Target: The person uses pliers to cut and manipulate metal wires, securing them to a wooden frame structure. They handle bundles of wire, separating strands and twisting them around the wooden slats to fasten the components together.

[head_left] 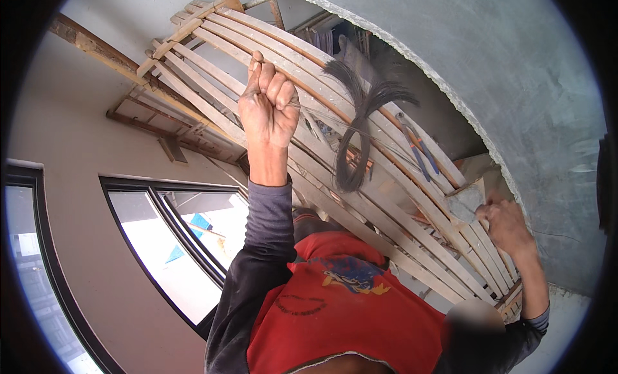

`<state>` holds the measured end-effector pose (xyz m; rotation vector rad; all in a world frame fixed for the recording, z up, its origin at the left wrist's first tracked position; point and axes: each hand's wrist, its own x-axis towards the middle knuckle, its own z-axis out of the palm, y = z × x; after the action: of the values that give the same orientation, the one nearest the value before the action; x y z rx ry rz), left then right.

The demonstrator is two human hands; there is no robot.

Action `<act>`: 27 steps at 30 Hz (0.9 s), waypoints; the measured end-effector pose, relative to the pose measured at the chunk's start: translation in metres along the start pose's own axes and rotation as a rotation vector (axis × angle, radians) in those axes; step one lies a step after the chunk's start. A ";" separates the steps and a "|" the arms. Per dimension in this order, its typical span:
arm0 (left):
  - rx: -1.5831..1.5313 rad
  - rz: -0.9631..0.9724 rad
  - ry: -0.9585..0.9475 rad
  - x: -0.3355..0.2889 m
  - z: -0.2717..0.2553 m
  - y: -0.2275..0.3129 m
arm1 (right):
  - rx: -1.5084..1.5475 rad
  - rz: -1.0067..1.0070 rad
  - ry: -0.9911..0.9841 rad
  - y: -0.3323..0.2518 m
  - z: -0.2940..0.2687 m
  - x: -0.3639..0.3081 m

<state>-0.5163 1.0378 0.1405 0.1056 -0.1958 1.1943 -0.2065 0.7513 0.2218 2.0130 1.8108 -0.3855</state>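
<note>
My left hand [270, 97] is raised over the slatted wooden platform, its fingers curled in. Thin wire strands [328, 120] run from beside this fist toward the right. A bundle of dark tie wire [351, 158], bound at its middle with loose ends fanned out, lies across the slats. To its right rest pliers [418, 149] with blue and orange handles. Far right, my right hand [505, 223] has its fingers bent close to a grey flat piece [467, 201] by the wall edge. What those fingers hold, if anything, is hidden.
Long wooden slats [393, 226] form the platform, with gaps between them. A curved grey wall [515, 71] with a rough edge borders it on the right. A wooden beam [109, 58] crosses at upper left, above framed windows [174, 245]. A dark opening lies behind the slats.
</note>
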 end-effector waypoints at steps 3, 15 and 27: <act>0.162 0.148 0.019 0.021 -0.022 0.035 | 0.622 -0.426 -0.368 -0.048 -0.036 -0.013; 0.070 0.053 0.114 -0.010 -0.033 -0.032 | -0.162 0.236 0.309 0.011 -0.011 -0.017; 0.091 -0.114 0.279 -0.012 -0.059 -0.072 | -0.039 0.332 0.915 0.042 -0.108 -0.035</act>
<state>-0.4484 1.0111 0.0816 0.0283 0.1076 1.0914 -0.1762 0.7678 0.3377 2.6250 1.8086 0.7876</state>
